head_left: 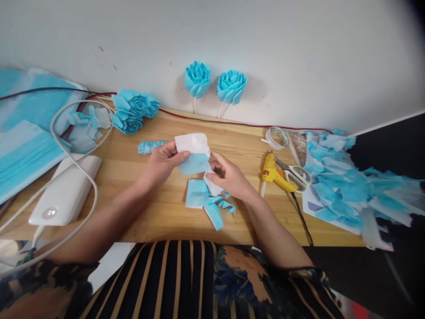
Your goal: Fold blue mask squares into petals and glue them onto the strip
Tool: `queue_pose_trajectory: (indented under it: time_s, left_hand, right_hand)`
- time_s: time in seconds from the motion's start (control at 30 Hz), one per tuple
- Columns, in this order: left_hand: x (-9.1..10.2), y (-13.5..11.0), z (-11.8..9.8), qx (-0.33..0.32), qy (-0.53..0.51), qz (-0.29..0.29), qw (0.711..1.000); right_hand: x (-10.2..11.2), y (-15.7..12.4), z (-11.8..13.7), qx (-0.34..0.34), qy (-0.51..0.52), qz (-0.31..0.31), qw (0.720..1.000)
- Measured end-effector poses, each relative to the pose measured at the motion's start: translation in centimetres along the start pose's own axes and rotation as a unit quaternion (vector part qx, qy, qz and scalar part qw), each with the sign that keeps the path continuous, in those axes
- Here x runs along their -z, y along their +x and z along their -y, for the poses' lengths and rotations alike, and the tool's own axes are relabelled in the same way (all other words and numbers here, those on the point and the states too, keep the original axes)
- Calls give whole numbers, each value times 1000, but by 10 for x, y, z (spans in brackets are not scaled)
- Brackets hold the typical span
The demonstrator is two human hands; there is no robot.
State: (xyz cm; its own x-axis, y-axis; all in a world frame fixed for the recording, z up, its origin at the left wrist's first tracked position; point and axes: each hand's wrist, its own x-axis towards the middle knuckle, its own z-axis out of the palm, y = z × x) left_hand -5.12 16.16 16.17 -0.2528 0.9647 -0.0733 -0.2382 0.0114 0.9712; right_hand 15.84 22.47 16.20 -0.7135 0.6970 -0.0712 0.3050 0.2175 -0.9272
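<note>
My left hand (165, 158) pinches a thin sheet (194, 165) between thumb and fingers. The sheet looks like soft nonwoven cloth, white on its upper half and light blue below. Close to its right edge, my right hand (230, 176) is closed on a small white piece (213, 185) of similar material; whether its fingertips also touch the sheet I cannot tell. Below the hands lie a blue square piece (196, 194) and narrow blue scraps (215, 215). A folded blue strip (150, 147) rests behind my left hand.
Blue flowers (197, 79) on sticks lean against the wall; more flowers (133, 110) lie left. A white power bank (64, 190) with a looping cable sits near blue packs (26, 155). At right are tape (277, 138), a yellow glue gun (275, 173), scissors (298, 177) and blue scraps (341, 177).
</note>
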Motion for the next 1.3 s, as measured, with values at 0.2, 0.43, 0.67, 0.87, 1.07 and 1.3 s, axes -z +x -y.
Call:
queue_pose_trajectory:
  time_s: [0.2,0.43,0.67,0.87,1.07,1.3]
  left_hand:
    - [3,2,-3,-22,-71,-10,997]
    - [0,-7,-3,-81,51,35,995]
    - [-3,-10,-7,-197,193,83,958]
    - [-4,-12,-4,-301,313,106,895]
    - [-3,-18,-12,-294,364,177,866]
    - [-3,-19,-17,-253,281,125,917]
  right_hand:
    - [25,-4,8,58,-87,73,992]
    - [27,-3,9,64,46,-51,996]
    - [15,-2,4,57,165,-9,985]
    - [17,-2,-3,40,199,-20,979]
    - [15,0,3,33,152,-46,987]
    - [4,-4,12,101,28,-97,990]
